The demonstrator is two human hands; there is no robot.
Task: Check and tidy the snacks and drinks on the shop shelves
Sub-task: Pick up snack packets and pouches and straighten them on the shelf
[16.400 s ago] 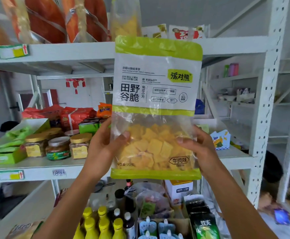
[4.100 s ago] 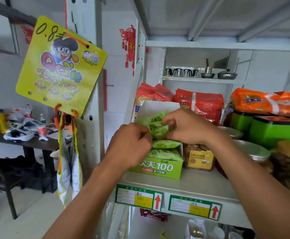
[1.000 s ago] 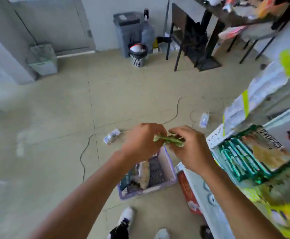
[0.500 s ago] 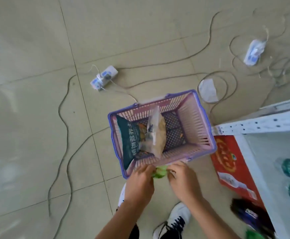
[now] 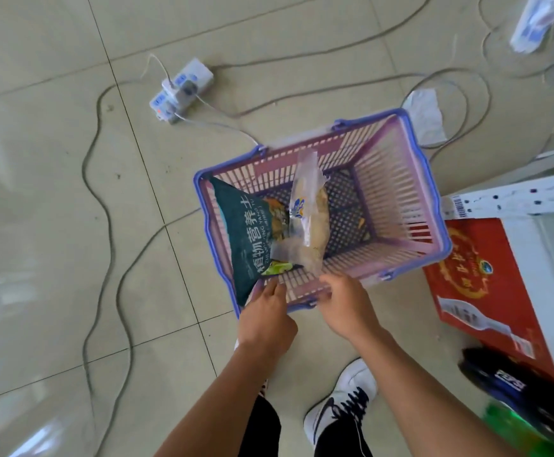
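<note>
"What are the fingers doing?"

"The left hand (image 5: pixel 267 313) has them almost straight, pointing up the frame, tips at the near rim of the basket (image 5: pixel 397 179) beside the bottom corner of a dark teal bag (image 5: pixel 244 235). They hold nothing. The right hand (image 5: pixel 345 305) is loosely bent over the same rim. It seems to hold nothing, though its fingertips are smeared."

"And the snack?"

"A green packet (image 5: pixel 277 268) lies inside the basket, just above the left fingertips. Only a pale strip shows (the teal bag and a clear bag (image 5: pixel 308 222) of something brownish cover the rest)."

"Around them?"

"At the middle right, a red carton (image 5: pixel 476 282) is partly tucked under a white shelf (image 5: pixel 532 196) that runs out of frame. In the lower right, a dark bottle (image 5: pixel 513 387) and a green one (image 5: pixel 516 430) are too blurred to read. At the lower middle is a white shoe (image 5: pixel 341 400). A power strip (image 5: pixel 181 90) sits on the tiles in the upper middle, and its cables trail off the edges."
</note>
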